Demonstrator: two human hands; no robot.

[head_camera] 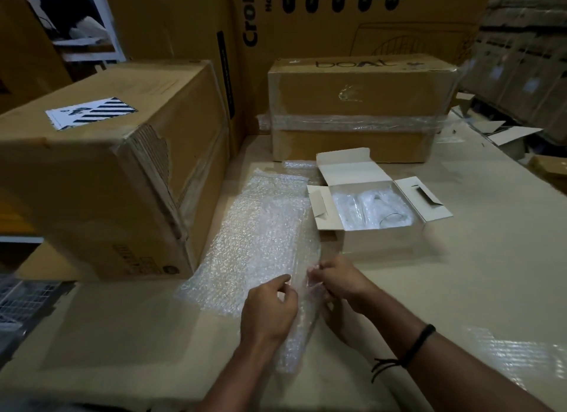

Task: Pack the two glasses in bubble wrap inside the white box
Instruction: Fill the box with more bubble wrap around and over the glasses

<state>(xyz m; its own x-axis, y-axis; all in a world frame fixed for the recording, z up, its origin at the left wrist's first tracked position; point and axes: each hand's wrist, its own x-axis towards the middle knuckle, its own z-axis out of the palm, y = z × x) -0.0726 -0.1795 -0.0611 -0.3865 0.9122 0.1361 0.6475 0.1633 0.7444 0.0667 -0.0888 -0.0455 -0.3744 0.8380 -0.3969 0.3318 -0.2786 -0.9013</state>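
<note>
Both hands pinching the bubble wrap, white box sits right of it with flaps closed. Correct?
One error: the white box is open, not closed. The head view shows its rear flap standing up and both side flaps spread out. The rest holds: the left hand and right hand both pinch the bubble wrap, and the box sits to its right.

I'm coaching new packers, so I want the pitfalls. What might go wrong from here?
1. The left hand and right hand pinch the bubble wrap along one edge only; the sheet may bunch or tear when pulled.
2. The white box stands open beside the sheet; swinging the wrap could catch a flap and jolt the glass inside.
</note>
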